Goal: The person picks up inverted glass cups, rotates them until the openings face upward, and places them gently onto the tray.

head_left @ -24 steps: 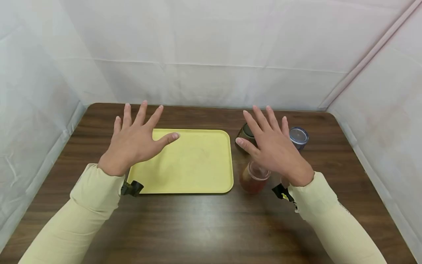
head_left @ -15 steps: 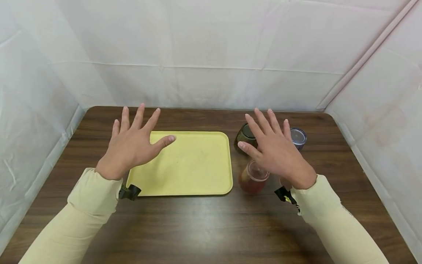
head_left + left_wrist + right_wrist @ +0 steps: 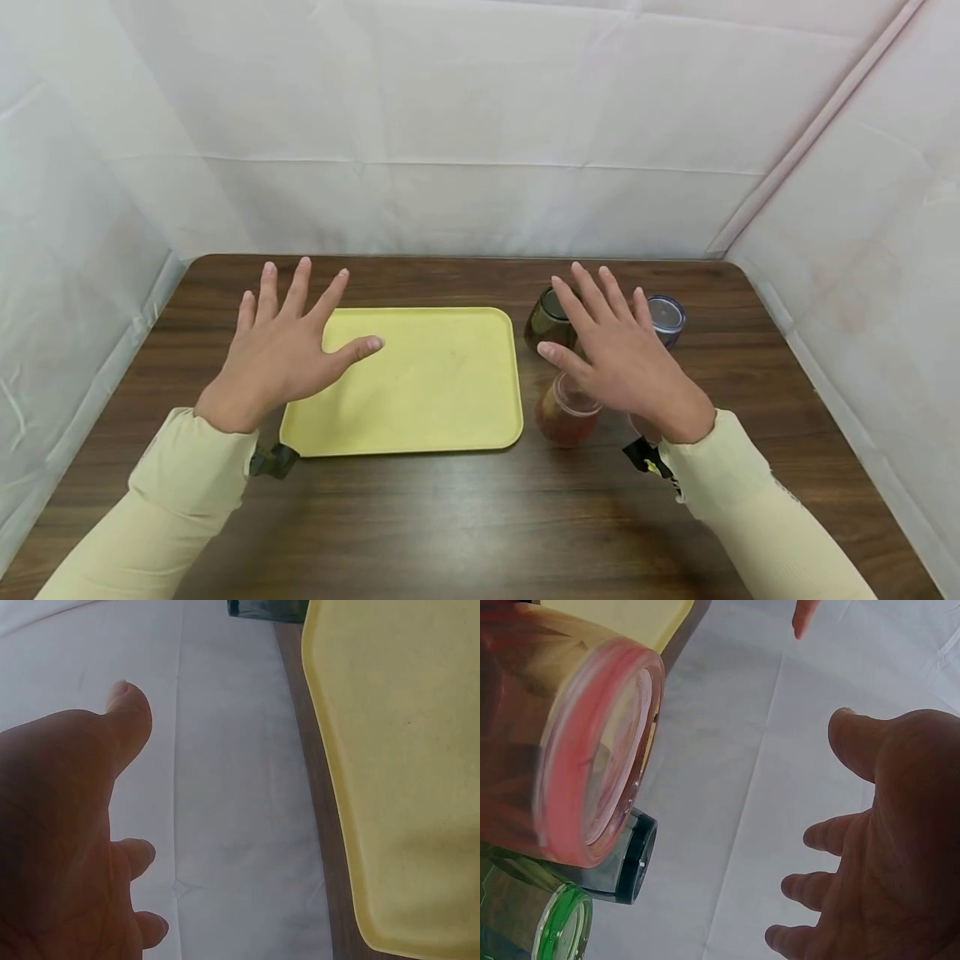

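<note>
My left hand (image 3: 281,358) hovers over the left end of a yellow tray (image 3: 435,383), palm down with fingers spread, holding nothing. Likewise spread and holding nothing, my right hand (image 3: 626,362) is above a group of see-through glasses right of the tray. A red glass (image 3: 558,421) stands nearest the tray's front right corner. Behind it is a dark green glass (image 3: 542,329), partly covered by my fingers. A blue glass (image 3: 666,315) shows past my little finger. Under my right wrist, a pale pink glass (image 3: 642,427) is mostly hidden.
A brown wooden table (image 3: 450,517) carries everything. White cloth walls (image 3: 465,100) close in its back and both sides. The right wrist view shows a pink-rimmed glass (image 3: 570,750) close up, with a bright green glass (image 3: 559,922) beside it.
The head view has tilted up a little, so the table and tray appear lower. Both hands stay spread and have drifted slightly apart. The tray and glasses stay in place.
</note>
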`<state>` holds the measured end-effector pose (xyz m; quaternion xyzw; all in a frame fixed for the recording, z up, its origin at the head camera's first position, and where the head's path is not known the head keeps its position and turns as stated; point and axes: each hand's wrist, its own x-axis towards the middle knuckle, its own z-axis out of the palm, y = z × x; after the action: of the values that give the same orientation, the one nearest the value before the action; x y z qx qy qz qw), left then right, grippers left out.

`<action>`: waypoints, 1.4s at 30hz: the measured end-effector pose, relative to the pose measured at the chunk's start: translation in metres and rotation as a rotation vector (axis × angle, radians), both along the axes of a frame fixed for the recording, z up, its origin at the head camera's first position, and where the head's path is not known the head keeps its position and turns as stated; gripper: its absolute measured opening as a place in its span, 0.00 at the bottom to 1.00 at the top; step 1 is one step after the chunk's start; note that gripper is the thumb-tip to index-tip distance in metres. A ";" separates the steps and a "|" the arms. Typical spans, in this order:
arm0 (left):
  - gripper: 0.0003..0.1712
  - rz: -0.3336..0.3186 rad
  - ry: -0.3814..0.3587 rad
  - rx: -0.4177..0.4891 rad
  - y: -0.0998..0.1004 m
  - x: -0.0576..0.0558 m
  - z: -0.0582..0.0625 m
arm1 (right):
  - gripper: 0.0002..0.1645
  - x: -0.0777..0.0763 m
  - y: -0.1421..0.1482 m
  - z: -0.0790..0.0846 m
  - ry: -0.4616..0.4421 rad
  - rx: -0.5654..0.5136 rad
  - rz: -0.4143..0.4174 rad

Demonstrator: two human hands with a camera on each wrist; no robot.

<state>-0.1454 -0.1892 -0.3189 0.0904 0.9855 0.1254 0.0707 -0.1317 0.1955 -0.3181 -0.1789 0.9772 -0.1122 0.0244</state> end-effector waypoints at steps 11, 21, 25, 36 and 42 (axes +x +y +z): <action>0.60 -0.018 0.030 -0.004 -0.010 0.002 -0.017 | 0.48 0.005 0.003 -0.010 -0.014 0.006 0.015; 0.62 -0.026 0.045 -0.004 -0.018 0.002 -0.029 | 0.49 0.005 0.001 -0.019 -0.012 0.024 0.021; 0.63 -0.036 0.028 -0.013 -0.021 0.006 -0.039 | 0.49 0.010 0.002 -0.025 -0.017 0.035 0.025; 0.64 -0.054 0.066 -0.028 -0.027 0.013 -0.063 | 0.48 0.022 0.006 -0.037 -0.025 0.031 0.028; 0.64 -0.064 0.050 -0.026 -0.030 0.012 -0.070 | 0.49 0.025 0.010 -0.041 -0.070 0.021 0.039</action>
<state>-0.1335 -0.2188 -0.3889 0.1238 0.9851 0.1079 0.0512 -0.1065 0.2054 -0.3593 -0.1935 0.9732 -0.1076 0.0624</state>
